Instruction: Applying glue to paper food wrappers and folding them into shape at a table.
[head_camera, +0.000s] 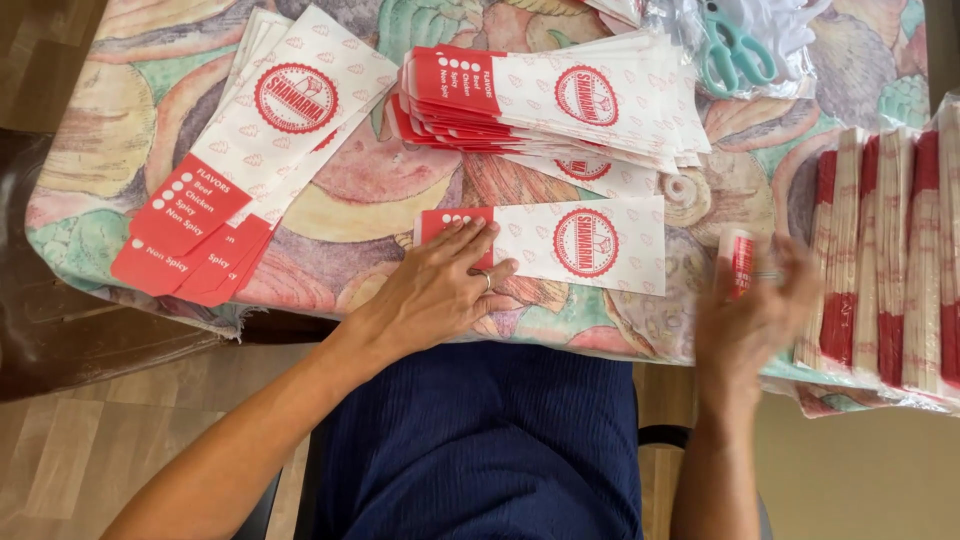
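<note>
A red-and-white paper bag (560, 243) is pressed flat under the open left hand (440, 285), while a small glue stick (738, 262) is gripped by the blurred right hand (752, 320).

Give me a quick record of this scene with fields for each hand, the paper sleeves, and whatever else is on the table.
left hand: flat on the red end of a single paper sleeve
right hand: blurred, holding a small red and white item, too blurred to identify
sleeve stacks: one fanned pile at far left, one thick stack beyond the single sleeve
right edge: wrapped bundles of sleeves standing on edge
other: teal scissors in a clear bag
surface: patterned tablecloth
</note>
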